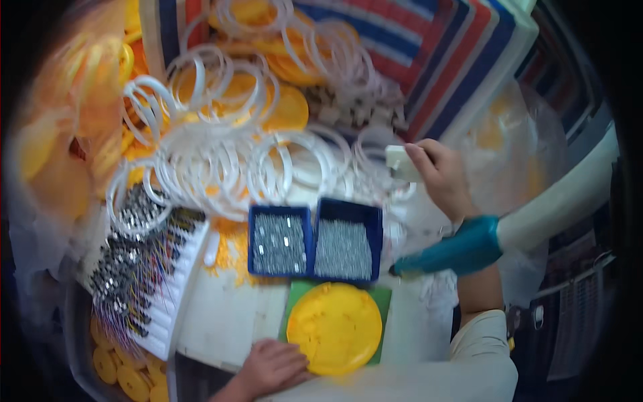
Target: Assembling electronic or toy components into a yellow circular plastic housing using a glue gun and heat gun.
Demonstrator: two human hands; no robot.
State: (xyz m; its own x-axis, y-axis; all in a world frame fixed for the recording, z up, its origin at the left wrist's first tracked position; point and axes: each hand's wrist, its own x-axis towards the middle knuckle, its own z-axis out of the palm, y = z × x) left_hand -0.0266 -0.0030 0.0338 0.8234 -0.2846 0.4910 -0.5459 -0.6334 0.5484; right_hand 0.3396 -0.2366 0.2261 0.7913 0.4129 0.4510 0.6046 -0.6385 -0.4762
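A round yellow plastic disc (335,328) lies on a green mat (383,299) near the front of the table. My left hand (276,365) rests at its lower left edge, fingers lying flat and touching the rim. To the right and farther off, my raised right hand (442,177) pinches a small white plastic block (404,163) between thumb and fingers. Beneath that hand a teal power screwdriver (455,251) crosses in front of my right forearm, its tip pointing left. Two blue bins of small metal parts, the left bin (250,244) and the right bin (379,241), stand behind the disc.
Many white rings (221,161) are heaped behind the bins, over yellow discs. Wired motors (144,268) lie in a white tray (171,315) at the left. More yellow discs (124,375) sit below it. A striped sheet (462,67) rises at the back right.
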